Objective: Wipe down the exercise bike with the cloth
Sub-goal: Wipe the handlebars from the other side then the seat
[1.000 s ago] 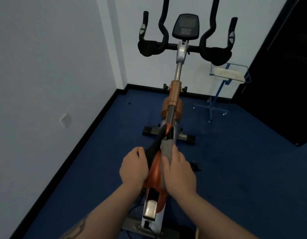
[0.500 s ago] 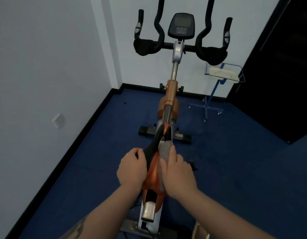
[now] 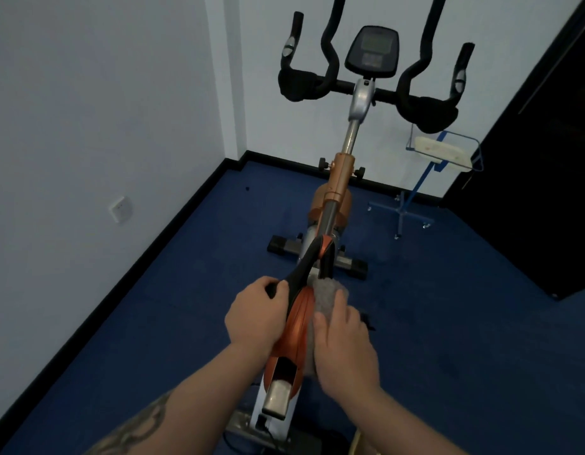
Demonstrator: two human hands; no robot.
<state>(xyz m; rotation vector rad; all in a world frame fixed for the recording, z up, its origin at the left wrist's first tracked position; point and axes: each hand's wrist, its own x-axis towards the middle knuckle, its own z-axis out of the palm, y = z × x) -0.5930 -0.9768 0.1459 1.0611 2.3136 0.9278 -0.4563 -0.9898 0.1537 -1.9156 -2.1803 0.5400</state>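
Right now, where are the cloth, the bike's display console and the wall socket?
grey cloth [image 3: 325, 295], head view, fluffy top edge above the right hand.
display console [image 3: 372, 51], head view, middle of its screen panel.
wall socket [image 3: 121, 209], head view, centre of the white plate.

Head view: dim, cool, even indoor light with no visible source; soft faint shadows on the floor [image 3: 448, 323], no glare; wide-angle bowing of wall lines at left and right edges; mild overall softness, lower foreground slightly blurred.

Left hand [image 3: 256, 318] curled, right hand [image 3: 345, 343] flat
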